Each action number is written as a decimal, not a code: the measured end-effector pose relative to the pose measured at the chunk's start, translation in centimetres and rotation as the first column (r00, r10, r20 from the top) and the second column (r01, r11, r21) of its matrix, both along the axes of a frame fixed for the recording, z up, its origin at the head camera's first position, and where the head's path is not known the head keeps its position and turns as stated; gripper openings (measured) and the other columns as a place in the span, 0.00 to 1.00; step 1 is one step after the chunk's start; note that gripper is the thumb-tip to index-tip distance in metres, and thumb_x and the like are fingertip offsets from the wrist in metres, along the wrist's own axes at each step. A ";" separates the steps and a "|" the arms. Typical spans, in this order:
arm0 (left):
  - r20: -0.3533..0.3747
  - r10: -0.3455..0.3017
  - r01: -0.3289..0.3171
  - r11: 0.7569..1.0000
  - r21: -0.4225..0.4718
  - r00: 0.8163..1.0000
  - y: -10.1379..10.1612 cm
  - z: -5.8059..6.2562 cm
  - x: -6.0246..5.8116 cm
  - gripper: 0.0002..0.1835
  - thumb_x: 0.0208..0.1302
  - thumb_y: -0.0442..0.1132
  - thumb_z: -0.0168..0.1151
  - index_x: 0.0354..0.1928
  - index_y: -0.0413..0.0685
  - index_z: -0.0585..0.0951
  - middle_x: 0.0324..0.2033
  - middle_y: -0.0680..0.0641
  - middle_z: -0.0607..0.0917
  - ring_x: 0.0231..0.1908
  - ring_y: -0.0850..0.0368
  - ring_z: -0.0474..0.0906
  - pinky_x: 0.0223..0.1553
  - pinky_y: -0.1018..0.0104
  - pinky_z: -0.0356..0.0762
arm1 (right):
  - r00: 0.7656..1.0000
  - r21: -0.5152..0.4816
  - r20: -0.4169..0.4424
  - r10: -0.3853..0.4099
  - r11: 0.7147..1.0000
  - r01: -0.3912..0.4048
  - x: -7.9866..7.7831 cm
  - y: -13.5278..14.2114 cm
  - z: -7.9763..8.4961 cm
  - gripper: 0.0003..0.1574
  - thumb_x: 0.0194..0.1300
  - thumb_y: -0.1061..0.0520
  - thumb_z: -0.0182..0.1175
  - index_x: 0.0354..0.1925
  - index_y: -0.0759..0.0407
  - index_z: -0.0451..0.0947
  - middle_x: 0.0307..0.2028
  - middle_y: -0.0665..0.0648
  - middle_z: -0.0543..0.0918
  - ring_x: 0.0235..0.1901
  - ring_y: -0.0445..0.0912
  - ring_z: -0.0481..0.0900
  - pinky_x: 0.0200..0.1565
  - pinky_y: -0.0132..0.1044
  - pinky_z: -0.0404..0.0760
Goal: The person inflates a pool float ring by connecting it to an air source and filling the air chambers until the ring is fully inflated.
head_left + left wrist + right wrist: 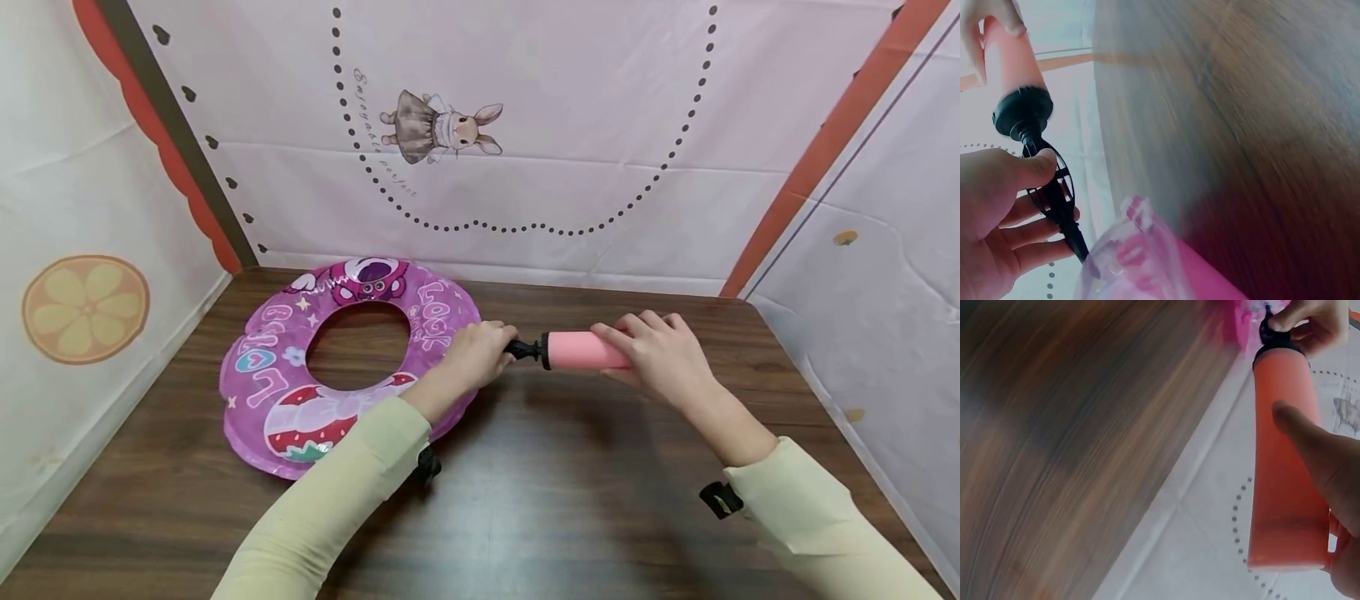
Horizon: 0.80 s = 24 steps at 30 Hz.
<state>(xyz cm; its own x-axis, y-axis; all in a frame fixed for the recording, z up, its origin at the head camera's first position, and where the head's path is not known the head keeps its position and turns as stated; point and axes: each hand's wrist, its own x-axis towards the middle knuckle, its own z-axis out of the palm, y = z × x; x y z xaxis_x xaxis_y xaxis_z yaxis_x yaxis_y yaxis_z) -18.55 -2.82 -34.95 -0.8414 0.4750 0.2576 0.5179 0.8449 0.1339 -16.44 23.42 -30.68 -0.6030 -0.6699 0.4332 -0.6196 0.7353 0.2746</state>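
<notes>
A pink hand air pump (581, 350) is held level above the table, its black end pointing left. My left hand (480, 350) holds the black nozzle part (1054, 187) between thumb and fingers, beside the right edge of a purple inflatable swim ring (251, 358). In the left wrist view the nozzle's tip meets the ring's clear plastic edge (1141, 256); whether it sits inside a valve is hidden. My right hand (663, 358) grips the pump's pink barrel (1288, 462), thumb along one side and fingers behind. The ring looks puffed up, with some creases at its rim.
The swim ring lies on the left half of a dark wooden table (525, 517). Printed cloth walls (585, 108) stand along the back and both sides. A black wrist strap (722, 498) shows at the right sleeve, and another black device (427, 465) under the left one.
</notes>
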 end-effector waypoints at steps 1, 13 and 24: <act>0.004 0.001 -0.001 1.000 -0.005 1.000 0.0 0.0 0.0 0.13 0.54 0.43 0.66 0.41 0.47 0.80 0.33 0.47 0.83 0.33 0.51 0.81 0.33 0.59 0.80 | 1.000 -0.002 0.005 -0.001 1.000 0.001 0.1 0.4 0.1 0.39 0.36 0.42 0.75 0.50 0.49 0.76 0.35 0.57 0.81 0.38 0.54 0.76 0.31 0.48 0.71; -0.010 0.015 -0.015 1.000 -0.016 1.000 -0.3 -0.4 -0.2 0.14 0.55 0.43 0.65 0.44 0.47 0.80 0.36 0.48 0.83 0.34 0.50 0.81 0.34 0.58 0.81 | 0.994 -0.040 0.061 -0.089 0.995 0.092 1.1 7.9 2.4 0.42 0.30 0.49 0.77 0.49 0.50 0.77 0.35 0.58 0.81 0.38 0.57 0.76 0.35 0.52 0.72; -0.086 -0.017 0.016 1.000 -0.004 0.996 0.4 -0.5 -0.1 0.13 0.54 0.43 0.66 0.41 0.48 0.81 0.34 0.49 0.83 0.31 0.50 0.82 0.31 0.58 0.80 | 0.998 -0.017 -0.060 0.031 0.999 -0.032 0.5 3.0 0.5 0.38 0.36 0.44 0.73 0.48 0.53 0.77 0.34 0.59 0.81 0.35 0.56 0.77 0.26 0.49 0.70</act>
<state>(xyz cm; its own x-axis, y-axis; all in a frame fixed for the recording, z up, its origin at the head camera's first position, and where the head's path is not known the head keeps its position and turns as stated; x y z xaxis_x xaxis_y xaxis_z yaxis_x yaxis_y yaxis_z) -18.66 -2.46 -35.48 -0.8084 0.4896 0.3269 0.5412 0.8365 0.0854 -15.90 26.40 -30.14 -0.5548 -0.6795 0.4800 -0.6252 0.7212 0.2982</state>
